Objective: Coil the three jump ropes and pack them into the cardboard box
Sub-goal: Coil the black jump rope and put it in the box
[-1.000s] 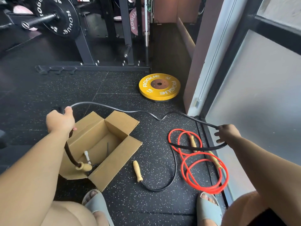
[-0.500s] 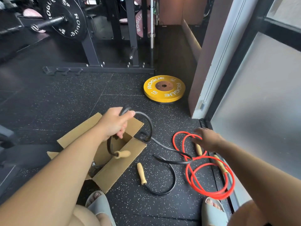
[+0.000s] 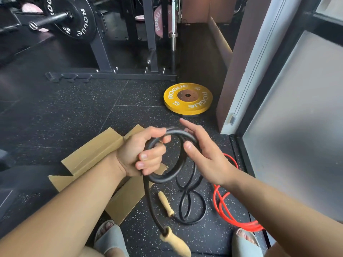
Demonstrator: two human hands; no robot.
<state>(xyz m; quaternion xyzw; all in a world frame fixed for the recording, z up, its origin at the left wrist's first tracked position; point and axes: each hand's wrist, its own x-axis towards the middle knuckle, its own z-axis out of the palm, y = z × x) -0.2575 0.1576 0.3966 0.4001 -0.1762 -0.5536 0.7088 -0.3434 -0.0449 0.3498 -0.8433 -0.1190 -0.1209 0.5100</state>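
Observation:
My left hand (image 3: pixel 141 153) grips a loop of the black jump rope (image 3: pixel 173 176) in front of me, above the open cardboard box (image 3: pixel 92 156). One wooden handle (image 3: pixel 176 242) dangles below that hand. The other wooden handle (image 3: pixel 166 204) lies on the floor with the loose black rope. My right hand (image 3: pixel 202 154) touches the top of the loop with its fingers spread and its thumb on the rope. A red jump rope (image 3: pixel 224 208) lies coiled on the floor to the right, partly hidden by my right arm. My left arm covers the inside of the box.
A yellow weight plate (image 3: pixel 187 98) lies flat on the rubber floor beyond the box. A black rack base (image 3: pixel 111 76) and a loaded barbell (image 3: pixel 70 17) stand further back. A glass door frame (image 3: pixel 241 145) runs along the right. My sandalled feet (image 3: pixel 109 238) are at the bottom.
My two hands have come together from wide apart. The black rope, stretched between them before, is now gathered into a loop in my left hand, and its handle has left the box.

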